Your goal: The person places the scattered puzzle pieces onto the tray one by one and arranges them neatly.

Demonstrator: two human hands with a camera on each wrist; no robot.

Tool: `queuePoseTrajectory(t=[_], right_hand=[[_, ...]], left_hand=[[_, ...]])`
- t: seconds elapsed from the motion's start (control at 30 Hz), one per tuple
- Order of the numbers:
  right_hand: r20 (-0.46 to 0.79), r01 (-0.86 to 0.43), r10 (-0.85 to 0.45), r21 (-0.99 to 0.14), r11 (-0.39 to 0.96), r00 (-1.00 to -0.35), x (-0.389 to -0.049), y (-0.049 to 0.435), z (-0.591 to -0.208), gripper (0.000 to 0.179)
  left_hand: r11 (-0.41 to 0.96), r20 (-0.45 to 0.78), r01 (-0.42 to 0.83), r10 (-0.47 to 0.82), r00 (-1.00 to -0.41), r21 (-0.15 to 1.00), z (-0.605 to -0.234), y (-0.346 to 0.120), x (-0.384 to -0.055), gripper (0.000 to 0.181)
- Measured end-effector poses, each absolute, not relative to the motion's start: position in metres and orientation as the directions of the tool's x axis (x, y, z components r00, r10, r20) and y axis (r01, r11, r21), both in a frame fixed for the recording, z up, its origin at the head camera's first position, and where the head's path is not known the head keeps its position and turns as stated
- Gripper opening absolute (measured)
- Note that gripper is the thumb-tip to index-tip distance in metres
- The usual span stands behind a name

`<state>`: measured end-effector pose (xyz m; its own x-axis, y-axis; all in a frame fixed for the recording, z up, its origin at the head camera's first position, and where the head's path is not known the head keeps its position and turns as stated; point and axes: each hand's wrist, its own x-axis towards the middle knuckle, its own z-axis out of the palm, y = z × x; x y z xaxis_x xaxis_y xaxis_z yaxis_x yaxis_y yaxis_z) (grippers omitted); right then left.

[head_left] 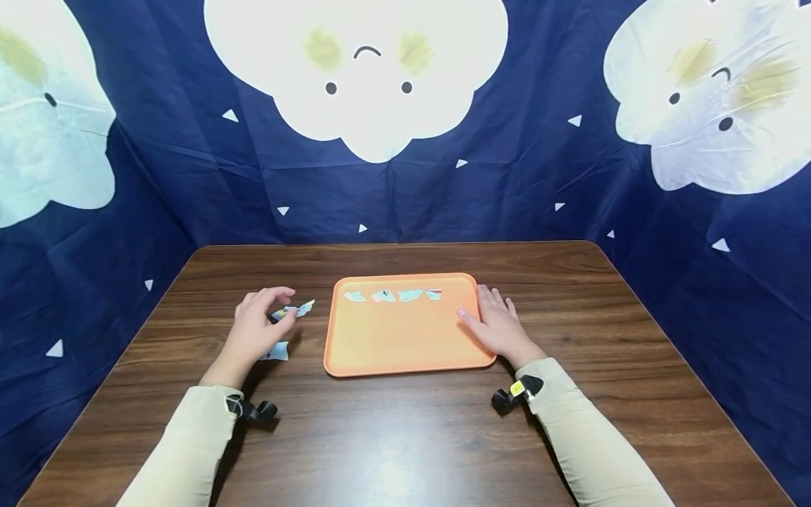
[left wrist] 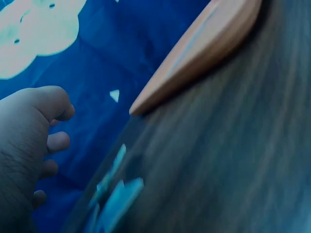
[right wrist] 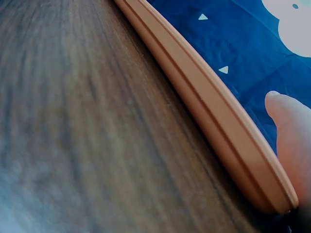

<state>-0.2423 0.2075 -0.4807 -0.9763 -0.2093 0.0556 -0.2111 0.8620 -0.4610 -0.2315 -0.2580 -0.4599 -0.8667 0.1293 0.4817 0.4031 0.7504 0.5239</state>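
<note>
Over the left part of the table my left hand (head_left: pixel 252 325) hovers with thumb and fingers spread in a loose curve, nothing between them. Below and beside it lie colourful torn paper pieces (head_left: pixel 303 309) and a pale blue torn piece (head_left: pixel 276 351), partly covered by the hand. The left wrist view shows the paper pieces (left wrist: pixel 119 201) on the wood, apart from the fingers. My right hand (head_left: pixel 500 327) rests at the right edge of an orange tray (head_left: pixel 405 345), thumb over the rim and fingers straight along the outside. Several torn paper pieces (head_left: pixel 410 295) lie in a row along the tray's far side.
The tray sits on a brown wooden table (head_left: pixel 393 436). Behind and at both sides hangs a dark blue cloth (head_left: pixel 393 197) with white clouds and small triangles. Each wrist carries a small black camera (head_left: pixel 253 410) on a strap.
</note>
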Motion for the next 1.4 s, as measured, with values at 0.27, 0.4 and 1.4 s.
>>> queuePoseTrajectory(t=[0.27,0.4,1.4], right_hand=[[0.056,-0.202,-0.199,-0.460,0.864,-0.978,-0.243,0.208,-0.483,0.090],[0.058,-0.206,-0.202,-0.462,0.863,-0.978,-0.244,0.208,-0.482,0.090],[0.056,-0.208,-0.205,-0.464,0.861,-0.977,-0.245,0.207,-0.483,0.093]], left_hand=[[0.778,0.467,0.384,0.132,-0.874,0.498,-0.474,-0.280,-0.225,0.039],[0.788,0.459,0.384,0.147,-0.876,0.480,-0.478,-0.290,-0.220,0.039],[0.865,0.414,0.343,0.178,-0.893,0.367,-0.482,-0.310,-0.220,0.011]])
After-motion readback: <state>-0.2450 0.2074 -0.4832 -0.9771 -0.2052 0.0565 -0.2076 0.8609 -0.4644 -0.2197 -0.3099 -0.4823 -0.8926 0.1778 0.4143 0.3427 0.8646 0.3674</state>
